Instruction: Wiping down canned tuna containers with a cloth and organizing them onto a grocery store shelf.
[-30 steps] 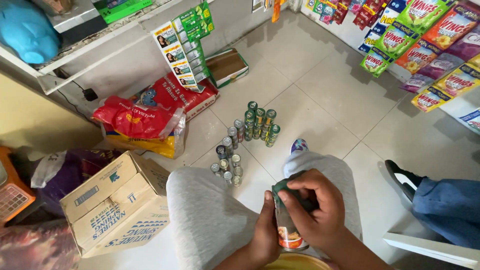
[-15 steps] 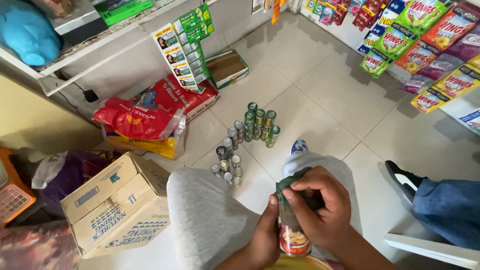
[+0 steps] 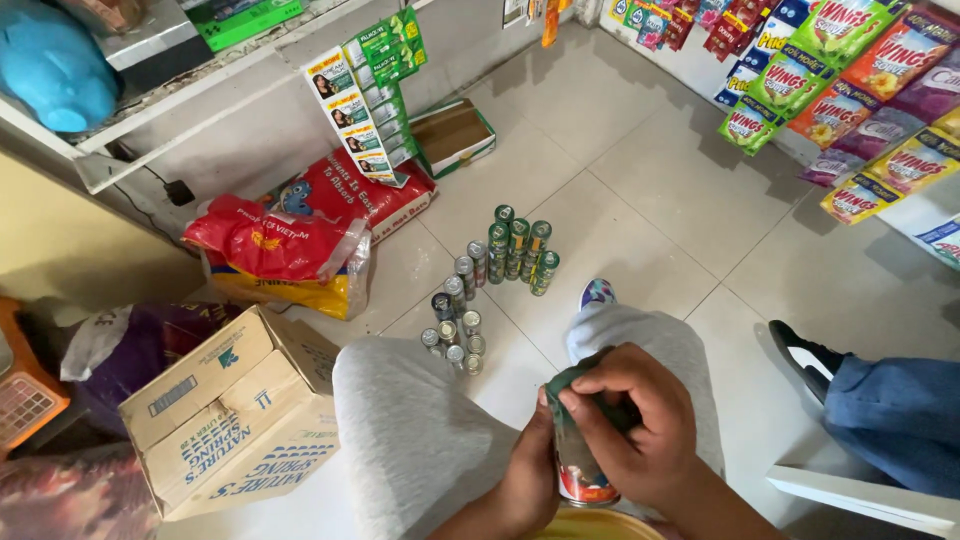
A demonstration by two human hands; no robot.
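Both hands over lap. Left hand grips the small metal can with red-and-white label; right hand pinches green cloth on its top. Beyond knees: cluster of green and silver cans on tiled floor. Cardboard box left.

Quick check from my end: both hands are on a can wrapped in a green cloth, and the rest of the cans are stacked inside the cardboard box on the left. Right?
Not quite. The left hand and right hand do hold a can with a green cloth over it, but the head view shows the other cans standing on the tiled floor, apart from the cardboard box.
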